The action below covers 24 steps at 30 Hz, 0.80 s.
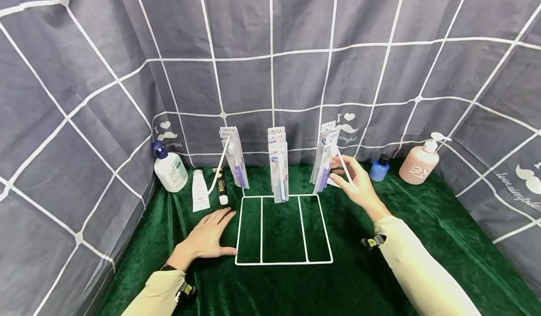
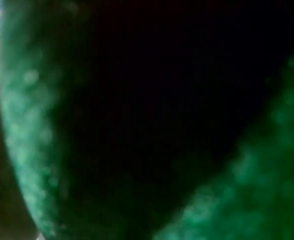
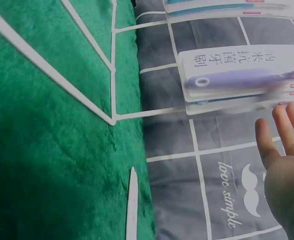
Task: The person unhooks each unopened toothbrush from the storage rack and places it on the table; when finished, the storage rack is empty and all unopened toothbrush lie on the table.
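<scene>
White prong crosses R hand by brush pk; blue btl alongside.

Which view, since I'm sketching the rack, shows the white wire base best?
The head view: it shows the white wire base nearly whole, four sides and two inner bars. The right wrist view shows only part; the left, dark and blurred, nothing recognizable.

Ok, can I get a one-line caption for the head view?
Right grip beside the rightmost packaged toothbrushes on a white wire rack; left grip by its base.
</scene>
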{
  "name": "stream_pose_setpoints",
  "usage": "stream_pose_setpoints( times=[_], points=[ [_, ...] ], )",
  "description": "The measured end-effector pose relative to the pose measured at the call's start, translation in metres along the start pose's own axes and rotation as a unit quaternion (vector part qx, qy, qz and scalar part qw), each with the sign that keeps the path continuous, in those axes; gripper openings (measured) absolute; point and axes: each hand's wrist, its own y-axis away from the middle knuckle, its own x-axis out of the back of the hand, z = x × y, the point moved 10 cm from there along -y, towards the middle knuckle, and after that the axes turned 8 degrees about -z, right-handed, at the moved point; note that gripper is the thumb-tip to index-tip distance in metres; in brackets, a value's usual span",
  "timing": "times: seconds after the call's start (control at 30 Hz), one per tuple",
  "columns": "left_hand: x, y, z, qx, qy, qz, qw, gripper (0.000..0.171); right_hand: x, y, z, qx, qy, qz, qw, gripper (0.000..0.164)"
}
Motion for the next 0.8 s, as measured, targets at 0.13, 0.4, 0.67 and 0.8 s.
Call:
stream_pose_setpoints(
  times=[0.13,0.4,0.67,0.8],
  points=[
    [-0.005,-0.002,0.004,-0.008,-0.001,-0.026,0.9996,0.107,-0.002,-0.002,0.009,-0.017,-0.034,0.01,0.999,0.041],
    [-0.013,-0.005,0.004,0.001,-0.014,-0.057,0.9982,0.109,-0.007,-0.004,0.01,-0.012,-0.042,0.021,0.999,0.032],
    [-0.008,-0.005,0.008,-0.004,-0.006,-0.055,0.9985,0.107,-0.008,-0.003,0.012,-0.039,0.016,0.028,0.999,0.032],
    [-0.01,-0.005,0.006,0.0,-0.01,-0.056,0.9984,0.108,-0.006,-0.003,0.01,-0.047,0.032,0.042,0.997,0.033]
  ],
)
